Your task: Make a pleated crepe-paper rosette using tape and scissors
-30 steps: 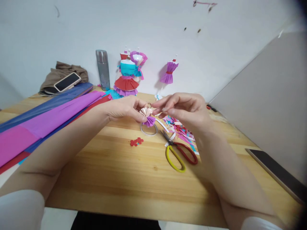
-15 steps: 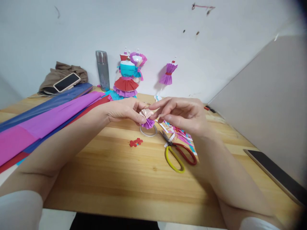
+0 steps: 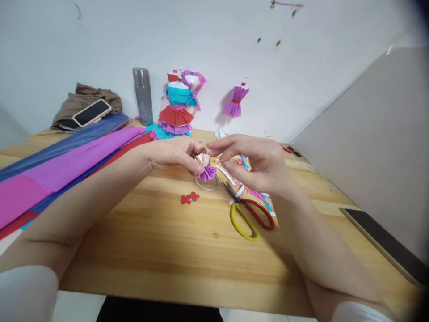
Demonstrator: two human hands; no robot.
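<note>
My left hand (image 3: pixel 182 154) pinches a small pleated paper bow (image 3: pixel 208 172) between thumb and fingers, cream on its upper half and purple below. Close on its right is my right hand (image 3: pixel 253 161), palm down, with thumb and fingers drawn together near the bow. Something small and pale shows at its fingertips, too small to name. Below the bow lies a white roll of tape (image 3: pixel 208 188), partly covered by it. Small red paper flowers (image 3: pixel 190 198) rest on the table nearer me. Scissors (image 3: pixel 248 212) with one yellow and one red handle lie to their right.
Paper scraps (image 3: pixel 258 194) lie beyond the scissors. Coloured paper sheets (image 3: pixel 67 165) stretch along the left. A flask (image 3: pixel 143 98) and a tiered paper dress on a form (image 3: pixel 177 107) stand at the back. A purple paper dress (image 3: pixel 236 102) is by the wall; a dark tablet (image 3: pixel 385 243) lies right.
The bow has tilted slightly in my left hand, its cream half looking narrower. My right hand's fingers have drawn closer together and moved slightly left. The view has shifted a little.
</note>
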